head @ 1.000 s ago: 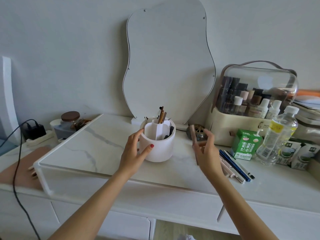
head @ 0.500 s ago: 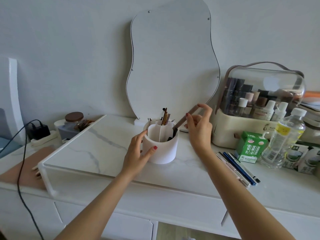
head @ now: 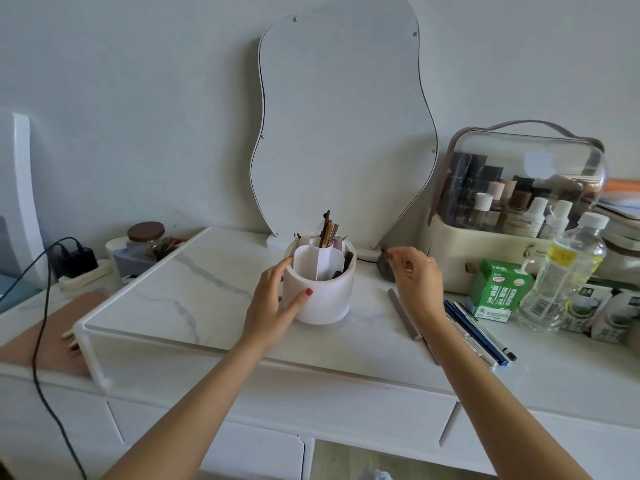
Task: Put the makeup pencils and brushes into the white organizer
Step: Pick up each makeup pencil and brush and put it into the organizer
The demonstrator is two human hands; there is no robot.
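Note:
The round white organizer (head: 325, 299) stands on the marble top, divided into compartments, with brown pencils and brushes (head: 328, 229) sticking up from the back and dark items on its right side. My left hand (head: 275, 299) grips its left wall, thumb on the front. My right hand (head: 415, 278) hovers empty to the right of the organizer, fingers loosely apart. A grey pencil (head: 403, 313) lies on the marble just below that hand. Several blue, black and pale pencils (head: 479, 336) lie further right, partly hidden by my wrist.
A wavy mirror (head: 341, 133) leans against the wall behind the organizer. A clear-lidded cosmetics case (head: 519, 188), a green carton (head: 498, 289) and a water bottle (head: 564, 275) crowd the right. A jar (head: 145, 237) and a charger with black cable (head: 74, 259) sit left.
My right hand carried a brown pencil up to the organizer, let it go inside, and has now drawn back to the right, empty. My left hand kept its hold on the organizer.

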